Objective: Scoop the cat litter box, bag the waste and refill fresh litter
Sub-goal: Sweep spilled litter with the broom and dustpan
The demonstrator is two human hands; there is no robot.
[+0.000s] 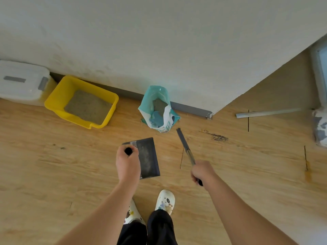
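A yellow litter box [58, 96] holding grey-brown litter sits on the wooden floor by the wall. To its right stands an open teal litter bag [163, 119] with litter and a blue scoop inside. My left hand [127, 163] grips the black handle of a dark dustpan [147, 157], whose pan lies over the floor in front of me. My right hand [203, 171] grips the handle of a thin dark broom [184, 146]; its far end points toward the bag.
A white lidded storage bin [21, 82] stands left of the litter box against the wall. A grey metal strip [267, 113] lies on the floor at right, near a patterned mat [321, 128]. My feet in white clogs [165, 200] stand just below the dustpan.
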